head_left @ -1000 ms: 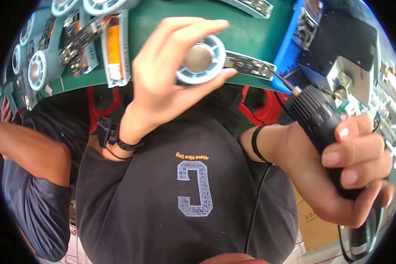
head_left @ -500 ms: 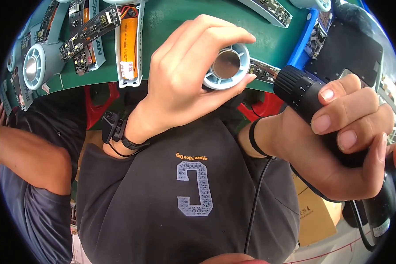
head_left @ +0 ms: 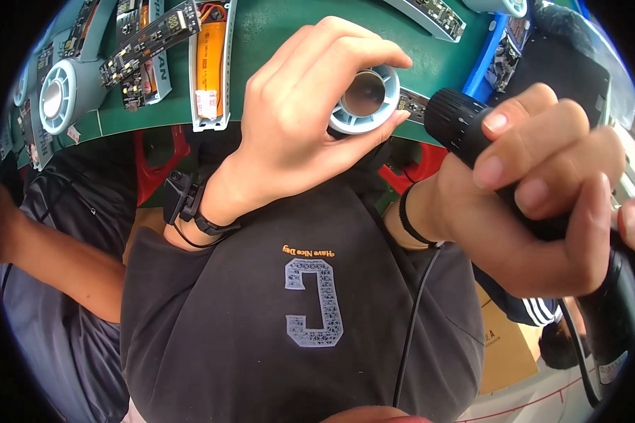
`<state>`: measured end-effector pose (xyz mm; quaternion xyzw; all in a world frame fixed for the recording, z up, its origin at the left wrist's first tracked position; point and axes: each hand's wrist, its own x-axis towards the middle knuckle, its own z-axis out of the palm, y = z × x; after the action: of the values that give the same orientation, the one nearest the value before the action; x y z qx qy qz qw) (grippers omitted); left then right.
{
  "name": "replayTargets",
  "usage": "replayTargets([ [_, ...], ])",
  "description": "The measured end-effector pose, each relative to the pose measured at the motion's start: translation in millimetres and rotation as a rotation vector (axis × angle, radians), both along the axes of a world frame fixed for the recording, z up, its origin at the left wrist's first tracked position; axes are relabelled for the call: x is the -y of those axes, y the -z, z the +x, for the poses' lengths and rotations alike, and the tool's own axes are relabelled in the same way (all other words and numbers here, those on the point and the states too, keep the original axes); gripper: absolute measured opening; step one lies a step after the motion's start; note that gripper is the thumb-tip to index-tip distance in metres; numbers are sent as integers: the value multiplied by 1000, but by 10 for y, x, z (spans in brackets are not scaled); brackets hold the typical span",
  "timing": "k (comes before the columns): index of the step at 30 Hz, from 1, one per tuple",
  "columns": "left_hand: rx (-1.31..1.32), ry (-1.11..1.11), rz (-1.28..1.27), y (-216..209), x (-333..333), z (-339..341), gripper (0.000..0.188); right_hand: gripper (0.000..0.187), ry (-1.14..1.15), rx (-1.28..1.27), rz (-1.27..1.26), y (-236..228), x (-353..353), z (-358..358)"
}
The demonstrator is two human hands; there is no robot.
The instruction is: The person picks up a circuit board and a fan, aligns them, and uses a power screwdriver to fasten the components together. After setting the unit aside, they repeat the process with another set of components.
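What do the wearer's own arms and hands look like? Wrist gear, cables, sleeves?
Both hands ungloved. Left hand: wrist has a black strap, a small boxy black device and a thin dark cable. Right hand: narrow black wristband, with a black cord running down from near it. Dark top; can't tell where its sleeves end.

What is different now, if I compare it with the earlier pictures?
The right hand brought the black tool leftward, nearer the light-blue round piece; the tool's grooved collar now hides the circuit board's outer end. Nothing was let go: the left hand still holds the round piece.
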<state>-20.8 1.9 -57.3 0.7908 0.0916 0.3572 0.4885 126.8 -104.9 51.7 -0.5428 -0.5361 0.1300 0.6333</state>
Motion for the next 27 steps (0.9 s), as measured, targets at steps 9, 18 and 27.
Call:
replayTargets([
  [9, 55, -79, 9, -14, 86, 76, 46, 18, -59, 91, -6, 31, -181, 23],
  [18, -56, -44, 101, -117, 73, 26, 59, 17, 420, -42, 322, -379, 936, 417],
  [27, -135, -71, 153, -152, 162, 99, 63, 23, 733, -114, 308, -375, 1526, 946],
])
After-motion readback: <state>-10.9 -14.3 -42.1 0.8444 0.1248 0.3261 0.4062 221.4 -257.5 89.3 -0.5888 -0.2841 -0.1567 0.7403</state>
